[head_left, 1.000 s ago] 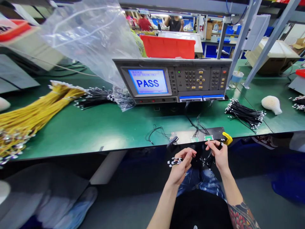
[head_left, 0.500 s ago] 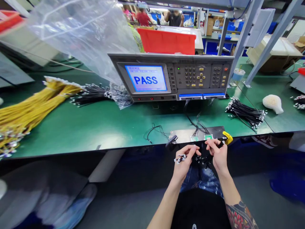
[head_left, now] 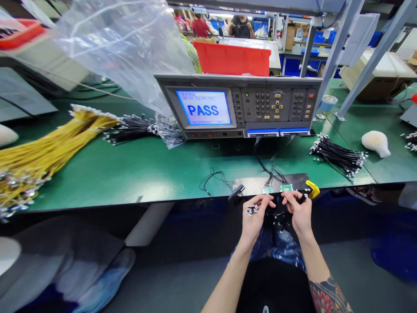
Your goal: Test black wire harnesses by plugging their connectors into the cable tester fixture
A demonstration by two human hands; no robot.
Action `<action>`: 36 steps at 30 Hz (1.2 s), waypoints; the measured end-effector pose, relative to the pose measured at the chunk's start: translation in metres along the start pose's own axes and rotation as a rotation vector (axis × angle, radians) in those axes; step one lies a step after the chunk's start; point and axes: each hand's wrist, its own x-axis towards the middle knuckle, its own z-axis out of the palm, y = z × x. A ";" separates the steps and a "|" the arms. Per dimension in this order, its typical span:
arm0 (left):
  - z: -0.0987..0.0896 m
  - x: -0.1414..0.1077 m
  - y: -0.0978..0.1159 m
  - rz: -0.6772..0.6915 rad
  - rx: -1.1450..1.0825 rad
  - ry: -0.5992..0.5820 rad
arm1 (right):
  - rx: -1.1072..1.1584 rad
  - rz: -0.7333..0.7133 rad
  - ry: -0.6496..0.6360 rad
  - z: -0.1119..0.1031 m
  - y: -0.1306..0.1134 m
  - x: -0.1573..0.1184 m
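Observation:
My left hand [head_left: 256, 213] is closed on black cables with white connectors, whose ends stick out between its fingers, just below a small green circuit board [head_left: 267, 190]. Beside it, my right hand [head_left: 299, 211] pinches more black cables under a second green board [head_left: 286, 188]. Both boards sit on a metal plate [head_left: 250, 184] at the table's front edge, wired to a tester [head_left: 239, 106] whose screen reads PASS. Loose cable ends hang between the hands. The fingertips hide the exact parts that they pinch.
Yellow cables [head_left: 58, 152] and a black bundle [head_left: 133, 126] lie left, under a plastic bag [head_left: 130, 48]. To the right are black cables [head_left: 340, 156], a white object [head_left: 376, 143] and a cup [head_left: 327, 103]. A yellow clip [head_left: 312, 189] borders the plate.
The view has shifted slightly, so the bench appears a little further right. My left hand has moved slightly up and right, towards the boards. Both hands keep their hold on the cables.

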 end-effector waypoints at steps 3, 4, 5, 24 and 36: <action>0.002 0.000 0.000 -0.001 0.003 0.022 | -0.013 -0.002 -0.003 0.000 0.000 -0.001; 0.003 -0.001 -0.001 -0.002 -0.001 0.036 | -0.019 -0.007 -0.003 0.000 0.000 -0.001; 0.005 -0.001 -0.001 -0.002 -0.008 0.052 | -0.024 -0.014 -0.001 0.000 0.000 -0.001; -0.013 -0.004 0.009 -0.214 -0.187 -0.239 | -0.046 0.103 -0.278 -0.012 -0.011 -0.004; -0.021 -0.023 0.019 -0.173 -0.184 -0.545 | -0.340 -0.150 -0.493 -0.007 -0.044 -0.036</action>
